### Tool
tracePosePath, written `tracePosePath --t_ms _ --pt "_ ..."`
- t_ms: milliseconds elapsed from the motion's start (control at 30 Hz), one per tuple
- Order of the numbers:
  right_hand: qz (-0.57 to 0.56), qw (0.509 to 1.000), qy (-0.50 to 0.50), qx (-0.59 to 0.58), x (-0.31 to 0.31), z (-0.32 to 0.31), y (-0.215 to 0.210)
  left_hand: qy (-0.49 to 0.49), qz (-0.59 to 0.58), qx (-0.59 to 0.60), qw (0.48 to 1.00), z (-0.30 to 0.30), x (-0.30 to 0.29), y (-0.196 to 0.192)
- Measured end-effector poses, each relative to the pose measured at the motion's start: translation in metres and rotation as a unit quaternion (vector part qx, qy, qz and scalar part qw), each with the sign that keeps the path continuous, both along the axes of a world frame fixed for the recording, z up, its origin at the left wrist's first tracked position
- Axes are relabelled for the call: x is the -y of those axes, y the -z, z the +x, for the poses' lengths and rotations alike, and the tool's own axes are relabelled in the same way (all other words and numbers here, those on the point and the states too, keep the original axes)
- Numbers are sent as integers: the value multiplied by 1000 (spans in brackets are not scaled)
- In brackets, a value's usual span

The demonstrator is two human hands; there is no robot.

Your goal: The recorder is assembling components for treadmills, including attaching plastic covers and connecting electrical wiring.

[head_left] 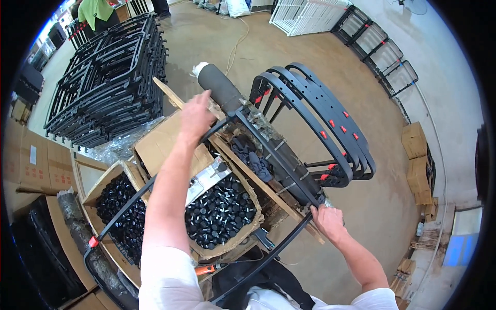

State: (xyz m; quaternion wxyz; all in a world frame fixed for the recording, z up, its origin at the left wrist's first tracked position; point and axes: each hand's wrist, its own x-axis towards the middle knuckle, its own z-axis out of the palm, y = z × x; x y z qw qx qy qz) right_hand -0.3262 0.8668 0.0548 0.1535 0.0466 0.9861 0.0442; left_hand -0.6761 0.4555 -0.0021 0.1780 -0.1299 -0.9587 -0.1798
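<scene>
A black tubular metal frame [271, 151] lies across the workbench in front of me, its bar resting along a long padded roll [219, 85]. My right hand [328, 221] is closed around the frame's near right corner. Above the frame's far left corner is my left hand [196, 118], its thumb and forefinger apart and nothing seen between them. Its other fingers are partly hidden. One side of the frame runs under my left forearm to a red clip [93, 242]. Below it stand a carton of black caps with pale stems [219, 212] and a box of small glossy black parts [121, 204].
Curved black racks [315, 116] with red pieces stand just beyond the bench. Black frames [108, 82] are stacked at the far left, near a person in green [95, 13]. An orange-handled tool [205, 269] and a dark-handled tool [264, 240] lie near me. Cartons [417, 170] line the right wall.
</scene>
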Motion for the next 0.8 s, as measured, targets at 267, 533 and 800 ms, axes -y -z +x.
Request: tracePosePath --t_ms 267,533,800 --pt "-38 997 -58 37 19 -13 -20 6 11 157 987 7 -47 13" --pt "35 998 -4 46 -4 5 -10 149 24 121 981 -18 -87 20" --pt "23 999 -39 -23 -24 10 28 -14 54 47 997 51 -14 -20"
